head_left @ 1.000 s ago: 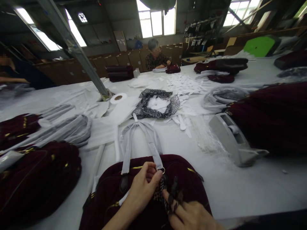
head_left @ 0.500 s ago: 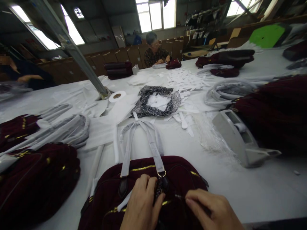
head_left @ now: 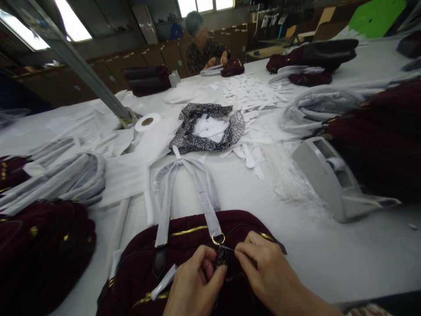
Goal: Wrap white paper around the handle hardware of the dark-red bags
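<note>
Dark strip (head_left: 220, 258) just below the gold ring (head_left: 218, 239) on the burgundy bag (head_left: 186, 246), pinched in our left hand (head_left: 197, 281). Right of the ring, our right hand (head_left: 268, 267) pinches a thin strand (head_left: 228, 248); over-tugged, it could snap.

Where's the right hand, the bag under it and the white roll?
Right hand (head_left: 268, 265): head view, back of hand.
Bag (head_left: 186, 246): head view, dark red front.
White roll (head_left: 147, 121): head view, brown core.

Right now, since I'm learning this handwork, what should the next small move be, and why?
I'd probably give the thin strand a gentle pull with the right hand: its fingertips pinch the strand, which runs toward the dark piece that the left hand holds below the gold ring.
</note>
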A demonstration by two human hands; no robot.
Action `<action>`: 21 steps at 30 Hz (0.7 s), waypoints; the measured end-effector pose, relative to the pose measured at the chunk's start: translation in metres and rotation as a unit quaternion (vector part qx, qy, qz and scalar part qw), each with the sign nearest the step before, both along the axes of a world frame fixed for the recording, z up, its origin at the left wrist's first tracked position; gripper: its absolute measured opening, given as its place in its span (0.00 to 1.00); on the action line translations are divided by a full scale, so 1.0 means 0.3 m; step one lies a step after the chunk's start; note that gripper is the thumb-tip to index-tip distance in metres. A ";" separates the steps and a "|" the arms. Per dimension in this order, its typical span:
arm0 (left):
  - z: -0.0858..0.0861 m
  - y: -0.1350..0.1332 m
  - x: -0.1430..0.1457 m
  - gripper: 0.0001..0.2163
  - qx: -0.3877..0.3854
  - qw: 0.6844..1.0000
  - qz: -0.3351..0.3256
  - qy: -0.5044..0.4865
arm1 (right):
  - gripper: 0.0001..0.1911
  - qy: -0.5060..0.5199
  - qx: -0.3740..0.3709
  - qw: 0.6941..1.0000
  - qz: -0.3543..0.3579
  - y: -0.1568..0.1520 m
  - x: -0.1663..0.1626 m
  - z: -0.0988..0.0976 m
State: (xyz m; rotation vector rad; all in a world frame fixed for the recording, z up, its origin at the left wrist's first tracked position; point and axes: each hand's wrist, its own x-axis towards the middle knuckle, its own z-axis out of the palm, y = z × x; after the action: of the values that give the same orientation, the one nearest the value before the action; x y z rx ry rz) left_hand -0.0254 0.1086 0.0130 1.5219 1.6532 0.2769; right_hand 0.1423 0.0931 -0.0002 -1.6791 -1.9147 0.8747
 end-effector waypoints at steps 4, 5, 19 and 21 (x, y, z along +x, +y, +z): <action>-0.012 -0.006 -0.001 0.08 0.015 1.000 0.001 0.008 | 0.13 -0.017 -0.003 1.000 0.011 0.012 0.000 -0.006; -0.015 -0.008 -0.001 0.08 0.020 1.000 0.000 0.011 | 0.13 -0.020 -0.004 1.000 0.014 0.015 0.000 -0.006; -0.020 -0.024 -0.004 0.05 0.064 0.998 -0.017 0.017 | 0.14 -0.027 0.004 0.999 0.033 0.028 -0.007 0.007; -0.016 -0.023 -0.002 0.06 0.054 0.998 -0.021 0.011 | 0.14 -0.018 -0.006 0.999 0.033 0.029 -0.013 0.004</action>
State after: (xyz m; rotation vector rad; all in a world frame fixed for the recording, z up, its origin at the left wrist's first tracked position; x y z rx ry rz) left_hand -0.0259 0.1016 0.0080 1.6441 1.6438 0.3323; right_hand 0.1384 0.1018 0.0009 -1.6583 -2.0021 0.8871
